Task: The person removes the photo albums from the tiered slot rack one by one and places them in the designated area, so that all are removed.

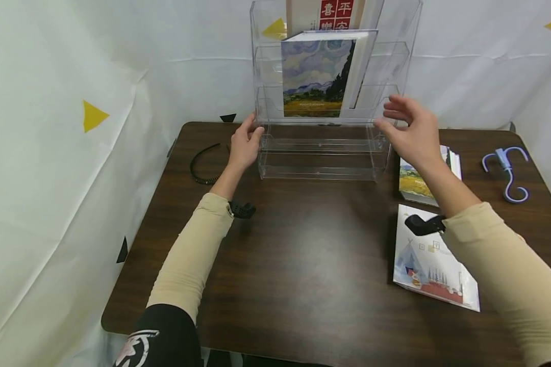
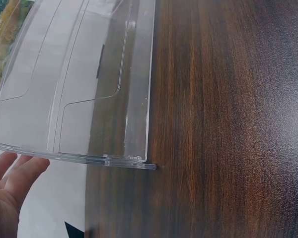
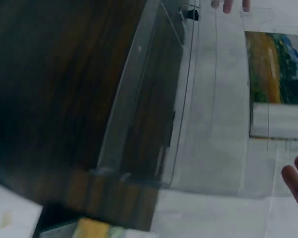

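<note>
A clear acrylic tiered rack (image 1: 319, 144) stands at the table's back edge. On one of its tiers leans a book with a landscape painting on its cover (image 1: 317, 79), and higher up a book with red panels (image 1: 298, 15) is partly cut off. My left hand (image 1: 244, 145) is at the rack's left side; in the left wrist view its extended fingers (image 2: 32, 171) touch the outer side panel. At the right side, my right hand (image 1: 410, 130) is raised with thumb and fingers spread, holding nothing. Whether it touches the panel is unclear.
Beneath my right forearm lie a second painting-covered book (image 1: 415, 186) and a white illustrated book (image 1: 427, 260). A purple hook (image 1: 507, 171) rests at the table's right. Left of the rack is a black coiled band (image 1: 197, 171). White cloth (image 1: 202, 76) hangs behind the brown table (image 1: 303, 255).
</note>
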`<state>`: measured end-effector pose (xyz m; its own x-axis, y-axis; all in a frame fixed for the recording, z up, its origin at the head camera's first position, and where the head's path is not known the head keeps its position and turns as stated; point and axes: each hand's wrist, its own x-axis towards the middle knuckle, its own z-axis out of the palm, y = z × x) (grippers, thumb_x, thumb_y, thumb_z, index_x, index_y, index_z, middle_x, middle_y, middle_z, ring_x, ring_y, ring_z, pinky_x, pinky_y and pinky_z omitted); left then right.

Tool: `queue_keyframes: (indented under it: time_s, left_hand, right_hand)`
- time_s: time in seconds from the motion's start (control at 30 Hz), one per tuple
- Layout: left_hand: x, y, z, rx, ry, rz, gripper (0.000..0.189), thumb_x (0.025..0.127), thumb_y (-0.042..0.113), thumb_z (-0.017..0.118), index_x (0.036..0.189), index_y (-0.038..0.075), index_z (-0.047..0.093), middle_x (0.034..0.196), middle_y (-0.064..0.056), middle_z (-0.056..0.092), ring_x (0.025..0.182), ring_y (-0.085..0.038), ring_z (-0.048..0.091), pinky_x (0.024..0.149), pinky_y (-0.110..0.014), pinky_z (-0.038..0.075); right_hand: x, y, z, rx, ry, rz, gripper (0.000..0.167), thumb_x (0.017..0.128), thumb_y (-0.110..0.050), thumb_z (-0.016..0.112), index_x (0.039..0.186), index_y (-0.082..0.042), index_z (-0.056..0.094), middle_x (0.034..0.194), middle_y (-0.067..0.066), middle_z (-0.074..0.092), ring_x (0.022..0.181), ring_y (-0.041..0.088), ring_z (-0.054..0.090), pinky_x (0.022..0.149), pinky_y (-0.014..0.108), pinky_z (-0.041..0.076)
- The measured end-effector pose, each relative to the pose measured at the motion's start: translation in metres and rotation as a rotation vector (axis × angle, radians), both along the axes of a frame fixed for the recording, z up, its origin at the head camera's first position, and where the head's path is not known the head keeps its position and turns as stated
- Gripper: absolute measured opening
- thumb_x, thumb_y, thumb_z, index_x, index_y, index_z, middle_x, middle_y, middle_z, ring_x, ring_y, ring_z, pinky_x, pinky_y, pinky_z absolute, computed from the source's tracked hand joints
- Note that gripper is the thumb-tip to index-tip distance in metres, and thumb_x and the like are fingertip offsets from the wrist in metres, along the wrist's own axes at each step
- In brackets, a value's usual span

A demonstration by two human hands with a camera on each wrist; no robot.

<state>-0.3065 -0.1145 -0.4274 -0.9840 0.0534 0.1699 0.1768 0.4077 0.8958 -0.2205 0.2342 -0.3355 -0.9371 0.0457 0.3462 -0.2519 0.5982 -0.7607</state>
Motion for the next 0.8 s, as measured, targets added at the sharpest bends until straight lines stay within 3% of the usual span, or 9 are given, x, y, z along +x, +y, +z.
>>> queue_keyframes:
  time_s: [0.13, 0.3, 0.53, 0.67, 0.8]
  left_hand:
    - [0.001, 0.0, 0.0, -0.002, 0.008, -0.011, 0.052, 0.104, 0.024, 0.051, 0.153, 0.015, 0.037, 0.131, -0.012, 0.058, 0.088, -0.037, 0.064, 0.068, -0.032, 0.046]
    - [0.0, 0.0, 0.0, -0.008, 0.006, -0.011, 0.051, 0.104, 0.024, 0.051, 0.153, 0.016, 0.037, 0.131, -0.012, 0.058, 0.087, -0.033, 0.065, 0.068, -0.031, 0.047]
    - [0.001, 0.0, 0.001, -0.009, -0.003, -0.007, 0.051, 0.104, 0.023, 0.051, 0.153, 0.015, 0.037, 0.131, -0.012, 0.058, 0.09, -0.032, 0.065, 0.069, -0.032, 0.048]
    - [0.0, 0.0, 0.001, -0.017, -0.012, -0.009, 0.052, 0.104, 0.024, 0.051, 0.153, 0.015, 0.036, 0.132, -0.011, 0.057, 0.097, -0.028, 0.066, 0.072, -0.032, 0.048]
    - [0.0, 0.0, 0.0, -0.014, -0.006, -0.008, 0.052, 0.104, 0.024, 0.051, 0.153, 0.014, 0.037, 0.131, -0.011, 0.058, 0.093, -0.031, 0.066, 0.071, -0.032, 0.049]
  right_hand:
    - [-0.028, -0.025, 0.01, -0.047, 0.018, -0.036, 0.065, 0.089, -0.023, 0.074, 0.147, -0.01, 0.045, 0.138, 0.009, 0.056, 0.123, 0.019, 0.057, 0.097, 0.032, 0.047]
    - [-0.052, -0.047, 0.015, -0.042, -0.005, -0.099, 0.077, 0.088, -0.03, 0.075, 0.152, -0.013, 0.035, 0.146, 0.007, 0.043, 0.13, 0.016, 0.048, 0.101, 0.033, 0.044]
    - [-0.068, -0.063, 0.014, -0.038, -0.013, -0.171, 0.086, 0.085, -0.037, 0.077, 0.153, -0.013, 0.03, 0.139, 0.009, 0.042, 0.127, 0.015, 0.045, 0.101, 0.023, 0.039]
    - [-0.075, -0.062, 0.015, -0.058, -0.059, -0.188, 0.082, 0.084, -0.039, 0.077, 0.149, -0.015, 0.034, 0.13, 0.008, 0.045, 0.123, 0.017, 0.046, 0.099, 0.023, 0.038]
    - [-0.08, -0.059, 0.019, -0.07, -0.113, -0.185, 0.08, 0.083, -0.04, 0.077, 0.147, -0.015, 0.034, 0.133, 0.007, 0.043, 0.125, 0.018, 0.045, 0.101, 0.025, 0.038]
